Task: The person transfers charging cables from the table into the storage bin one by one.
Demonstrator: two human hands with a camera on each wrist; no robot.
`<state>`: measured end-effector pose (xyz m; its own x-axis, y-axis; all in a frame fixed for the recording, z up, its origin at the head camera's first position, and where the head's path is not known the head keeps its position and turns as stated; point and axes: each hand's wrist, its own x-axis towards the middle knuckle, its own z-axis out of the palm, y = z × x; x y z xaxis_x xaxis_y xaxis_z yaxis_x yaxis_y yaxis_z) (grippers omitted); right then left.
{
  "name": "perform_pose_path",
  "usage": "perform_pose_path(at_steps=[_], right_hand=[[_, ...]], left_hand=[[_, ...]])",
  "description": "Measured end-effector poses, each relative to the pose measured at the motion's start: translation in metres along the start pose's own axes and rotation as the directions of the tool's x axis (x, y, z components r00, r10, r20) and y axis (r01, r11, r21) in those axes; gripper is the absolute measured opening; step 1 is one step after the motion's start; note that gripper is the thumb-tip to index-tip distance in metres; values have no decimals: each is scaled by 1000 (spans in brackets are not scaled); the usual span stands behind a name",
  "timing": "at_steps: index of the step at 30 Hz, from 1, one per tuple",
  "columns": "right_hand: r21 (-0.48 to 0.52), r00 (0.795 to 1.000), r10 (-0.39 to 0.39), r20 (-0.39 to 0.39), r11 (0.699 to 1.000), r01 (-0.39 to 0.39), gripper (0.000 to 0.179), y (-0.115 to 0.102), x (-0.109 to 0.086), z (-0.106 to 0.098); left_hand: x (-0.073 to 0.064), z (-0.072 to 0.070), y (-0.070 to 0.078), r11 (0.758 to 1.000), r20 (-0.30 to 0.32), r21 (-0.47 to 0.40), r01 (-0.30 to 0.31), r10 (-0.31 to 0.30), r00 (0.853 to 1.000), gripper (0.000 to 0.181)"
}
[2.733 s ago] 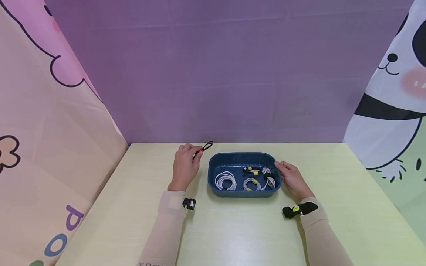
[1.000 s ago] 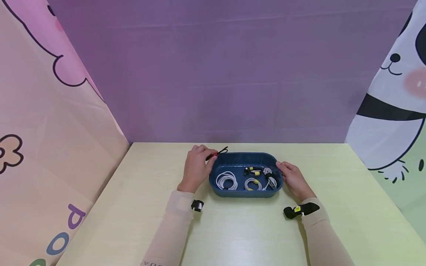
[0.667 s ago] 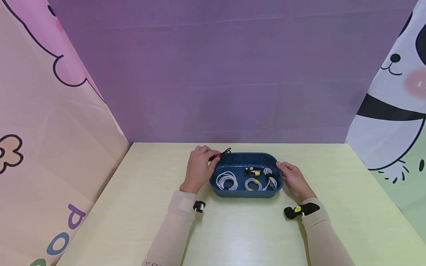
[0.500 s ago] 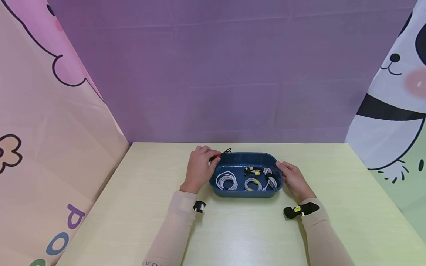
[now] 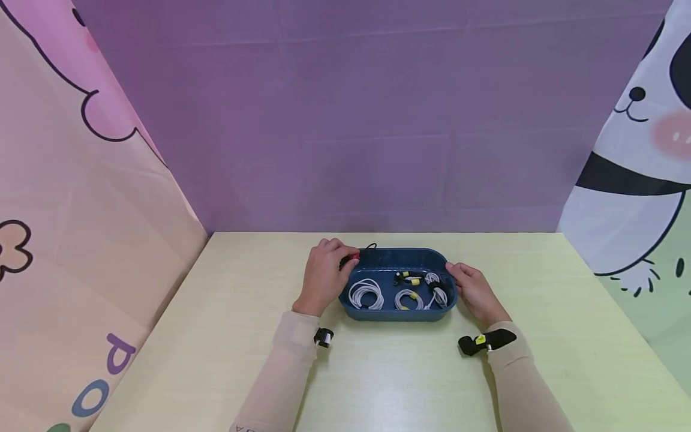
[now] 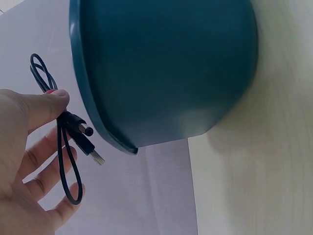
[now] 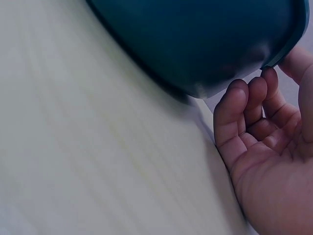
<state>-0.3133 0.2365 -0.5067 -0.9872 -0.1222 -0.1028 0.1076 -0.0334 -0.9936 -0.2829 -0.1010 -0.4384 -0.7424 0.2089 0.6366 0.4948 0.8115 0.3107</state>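
A blue rectangular bin (image 5: 399,315) with rounded corners stands on the table. My left hand (image 5: 324,270) is at its far left corner, pinching a black USB cable (image 6: 63,147) between thumb and fingers. That cable is looped and bound with a red tie; its USB plug and a round barrel plug show in the left wrist view. My right hand (image 5: 475,291) grips the bin's right rim, thumb over the edge and fingertips against the outer wall. Inside lie a large white cable coil (image 5: 352,294), a smaller white coil (image 5: 396,300), a bundled white cable (image 5: 439,295) and a black cable (image 5: 400,277).
The pale wooden table (image 5: 388,384) runs back to a purple cloth backdrop (image 5: 378,120). Printed cloth panels stand on both sides, a pink one (image 5: 108,228) at left and a panda one (image 5: 626,222) at right.
My left hand has carried the black cable rightward from beside the bin to its far left corner, and the loop has lowered to the rim. My right hand has stayed on the rim.
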Motion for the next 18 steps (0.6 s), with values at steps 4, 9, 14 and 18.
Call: perform_pose_path(at_steps=[4,9,14,18], right_hand=[[5,1000,0,-2,1000,0,30,0,0,1],[8,1000,-2,0,1000,2,29,1,1,1],[10,1000,-9,5,1000,9,29,1,2,1],[15,1000,-14,6,1000,13,30,2,1,1]], left_hand=[[-1,1,1,1000,11,10,7,-8,1000,19],[-2,1,4,1000,38,11,22,-23,999,19],[-2,2,7,1000,42,6,14,-14,999,18],[-1,3,8,1000,38,7,5,-5,999,17]])
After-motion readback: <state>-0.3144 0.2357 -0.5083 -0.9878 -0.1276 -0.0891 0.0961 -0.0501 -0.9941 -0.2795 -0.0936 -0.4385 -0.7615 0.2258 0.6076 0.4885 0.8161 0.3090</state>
